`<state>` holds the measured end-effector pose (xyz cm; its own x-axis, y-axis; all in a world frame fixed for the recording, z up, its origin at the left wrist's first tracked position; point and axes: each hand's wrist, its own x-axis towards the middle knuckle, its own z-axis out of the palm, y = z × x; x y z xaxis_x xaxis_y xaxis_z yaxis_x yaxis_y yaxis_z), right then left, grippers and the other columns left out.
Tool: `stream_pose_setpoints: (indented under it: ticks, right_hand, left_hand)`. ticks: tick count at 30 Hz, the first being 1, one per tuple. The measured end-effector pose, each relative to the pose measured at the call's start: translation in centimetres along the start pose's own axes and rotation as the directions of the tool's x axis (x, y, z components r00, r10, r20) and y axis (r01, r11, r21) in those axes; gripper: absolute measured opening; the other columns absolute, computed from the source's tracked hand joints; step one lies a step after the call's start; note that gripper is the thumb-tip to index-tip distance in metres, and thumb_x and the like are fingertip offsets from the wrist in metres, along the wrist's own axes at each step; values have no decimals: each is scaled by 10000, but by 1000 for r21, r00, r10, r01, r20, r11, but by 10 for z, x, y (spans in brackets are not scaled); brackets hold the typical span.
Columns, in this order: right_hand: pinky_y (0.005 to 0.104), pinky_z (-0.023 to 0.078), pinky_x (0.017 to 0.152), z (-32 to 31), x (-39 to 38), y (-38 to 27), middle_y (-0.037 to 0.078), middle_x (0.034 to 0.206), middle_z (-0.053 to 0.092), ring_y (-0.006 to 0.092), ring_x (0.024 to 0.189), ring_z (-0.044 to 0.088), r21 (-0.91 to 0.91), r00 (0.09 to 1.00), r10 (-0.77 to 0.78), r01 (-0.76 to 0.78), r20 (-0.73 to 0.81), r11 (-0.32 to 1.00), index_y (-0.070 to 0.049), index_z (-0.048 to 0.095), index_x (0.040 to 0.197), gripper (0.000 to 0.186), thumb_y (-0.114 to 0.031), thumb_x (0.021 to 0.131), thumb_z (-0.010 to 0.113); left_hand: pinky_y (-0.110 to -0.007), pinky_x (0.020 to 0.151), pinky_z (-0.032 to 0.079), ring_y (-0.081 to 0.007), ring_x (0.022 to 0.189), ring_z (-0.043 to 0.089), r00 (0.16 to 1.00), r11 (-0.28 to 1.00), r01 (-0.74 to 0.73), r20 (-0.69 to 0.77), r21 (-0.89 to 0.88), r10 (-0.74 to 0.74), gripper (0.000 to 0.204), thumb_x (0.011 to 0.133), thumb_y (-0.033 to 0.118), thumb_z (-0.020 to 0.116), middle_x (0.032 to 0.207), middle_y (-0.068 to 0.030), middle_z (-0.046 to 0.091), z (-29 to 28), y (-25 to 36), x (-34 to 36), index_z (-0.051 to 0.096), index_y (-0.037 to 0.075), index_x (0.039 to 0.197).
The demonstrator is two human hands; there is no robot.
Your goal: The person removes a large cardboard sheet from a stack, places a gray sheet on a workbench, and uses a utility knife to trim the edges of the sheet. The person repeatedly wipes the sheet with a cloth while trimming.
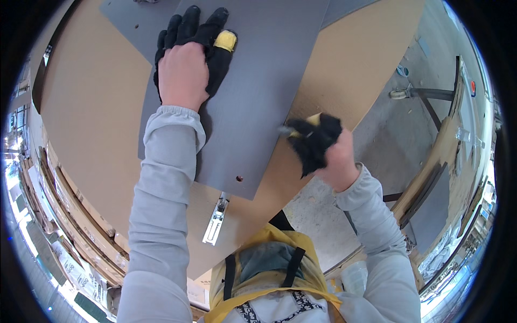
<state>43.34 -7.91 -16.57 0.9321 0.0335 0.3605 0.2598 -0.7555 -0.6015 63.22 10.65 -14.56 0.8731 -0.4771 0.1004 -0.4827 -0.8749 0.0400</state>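
Note:
My left hand, in a black glove with bare skin at its back and yellow wrapping on the thumb, lies with spread fingers on a dark grey panel. At the panel's right edge, my right hand is closed, in a similar black glove and blurred by motion. A small greyish tip pokes out from its fingers; its kind is unclear. Near the panel's lower end is a round hole. A slotted silver metal fitting, like a cabinet hinge arm, sticks out from under that end.
Brown cardboard lies beneath the panel. More grey board shows at the far side. Stacked boards stand at left. On the right are concrete floor, a dark metal leg and leaning panels. A yellow apron covers my front.

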Motion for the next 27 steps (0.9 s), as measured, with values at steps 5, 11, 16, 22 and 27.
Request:
stream_pose_setpoints:
  ticks: [5,11,16,22,27]
  right_hand:
    - [382,488,673,-5,7,4,109,834,602,310,759,590,-20,998,58,-57,26,998,-30,660,1030,365,-41,678,752]
    - [372,484,660,-4,4,3,120,807,597,328,750,589,47,999,-15,12,44,999,-29,660,1003,310,-25,701,730]
    - [388,484,668,-10,10,6,119,806,608,315,763,596,23,998,42,-43,45,999,-40,666,1005,326,-44,688,740]
    - [379,490,644,-15,20,22,108,822,614,306,732,593,-15,987,158,-158,15,987,-57,669,991,314,-61,688,749]
    - [377,503,650,-3,14,13,100,856,628,315,765,607,52,995,-23,18,93,998,-56,670,1007,361,-103,659,754]
  left_hand:
    - [-442,783,498,-380,818,626,1000,999,5,-27,-37,-6,157,747,35,622,811,-210,667,0,-1,1,687,-4,885]
    - [-450,769,493,-383,792,622,999,1000,-1,-36,-23,0,157,769,37,572,800,-213,664,4,-2,1,689,-7,863]
    - [-453,762,490,-384,779,620,1000,1000,-4,5,-3,4,180,802,63,534,791,-215,661,5,-5,1,690,-3,865]
    - [-457,757,490,-389,773,620,997,997,-36,-64,-69,32,179,803,96,557,789,-212,660,1,0,2,691,15,888]
    - [-459,752,491,-390,770,621,998,998,-20,-53,-61,17,184,801,113,572,793,-209,662,3,-1,1,696,24,903]
